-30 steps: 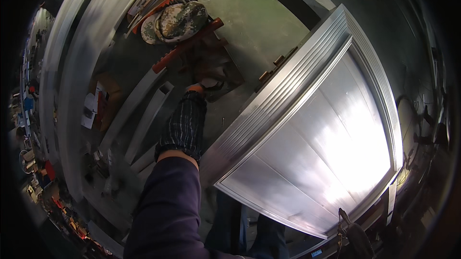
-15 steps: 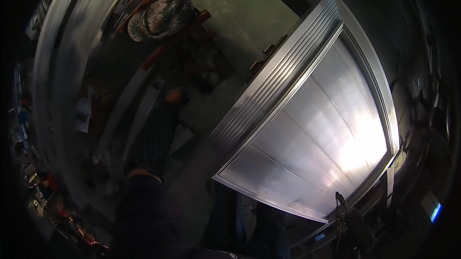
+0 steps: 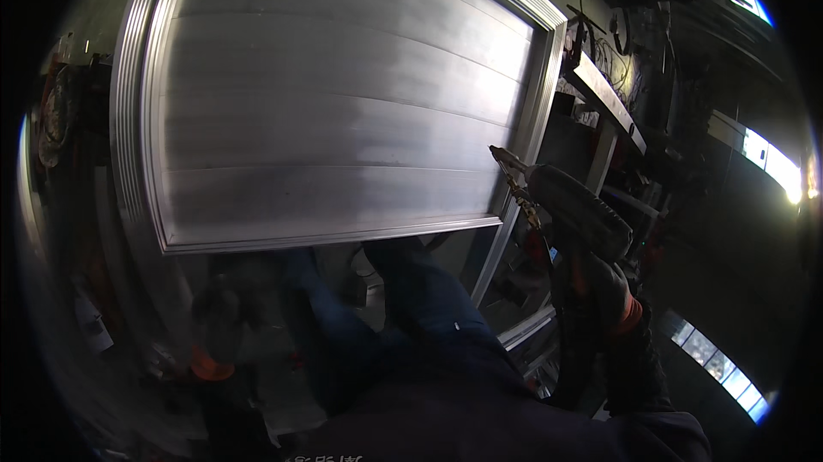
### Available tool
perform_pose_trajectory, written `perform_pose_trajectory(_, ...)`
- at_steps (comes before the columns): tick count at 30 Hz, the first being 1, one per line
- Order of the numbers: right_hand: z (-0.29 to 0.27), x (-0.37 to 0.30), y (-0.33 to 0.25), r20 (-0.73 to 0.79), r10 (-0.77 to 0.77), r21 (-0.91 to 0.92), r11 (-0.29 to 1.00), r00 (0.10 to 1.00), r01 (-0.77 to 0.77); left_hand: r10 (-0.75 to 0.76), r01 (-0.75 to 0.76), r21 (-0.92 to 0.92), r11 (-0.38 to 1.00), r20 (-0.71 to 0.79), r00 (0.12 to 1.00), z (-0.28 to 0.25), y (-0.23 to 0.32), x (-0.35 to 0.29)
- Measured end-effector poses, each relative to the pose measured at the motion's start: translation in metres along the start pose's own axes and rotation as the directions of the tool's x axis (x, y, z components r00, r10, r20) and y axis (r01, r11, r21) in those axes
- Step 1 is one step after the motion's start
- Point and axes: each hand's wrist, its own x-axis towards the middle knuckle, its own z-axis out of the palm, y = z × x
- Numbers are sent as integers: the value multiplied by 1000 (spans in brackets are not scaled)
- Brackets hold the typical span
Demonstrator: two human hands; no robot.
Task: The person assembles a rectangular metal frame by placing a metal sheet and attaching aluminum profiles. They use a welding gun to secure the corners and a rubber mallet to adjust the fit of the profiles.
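A silvery metal panel [image 3: 343,111] with long seams and a ridged frame [image 3: 137,119] fills the upper middle of the view. In my right hand [image 3: 604,291], gloved with an orange cuff, is a black welding gun [image 3: 583,205]. Its pointed nozzle reaches over the panel's lower right corner, with a thin guide along its underside. My left hand [image 3: 221,312], in a dark glove with an orange cuff, is low by the panel's lower left corner. Its fingers are dark and smeared, so I cannot see whether they hold anything.
Beyond the panel's right edge stand metal bars [image 3: 604,102] with cables and dark gear about them. Part of a metal support [image 3: 490,265] shows below the lower right corner. My legs [image 3: 420,291] are just under the near edge. Bright windows [image 3: 720,363] lie far right.
My view has turned, so the panel now lies more to the left and higher. My left hand has come back toward me. The welding gun is now raised beside the panel, in my right hand.
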Motion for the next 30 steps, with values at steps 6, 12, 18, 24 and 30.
perform_pose_trajectory(6,-110,-23,64,-15,1,308,951,1000,4,-556,562,-54,825,102,825,272,-198,103)
perform_pose_trajectory(12,-158,-30,109,-41,58,325,945,997,-41,-550,335,-617,712,-193,813,369,-278,175)
perform_pose_trajectory(18,-171,-16,155,-27,184,461,875,982,-152,-483,322,-538,779,-188,855,361,-295,179)
perform_pose_trajectory(24,-173,-4,153,87,170,389,901,982,-190,-439,281,-577,767,-153,885,355,-304,178)
perform_pose_trajectory(30,-160,4,153,70,186,393,898,980,-199,-482,296,-507,810,-287,828,355,-328,173)
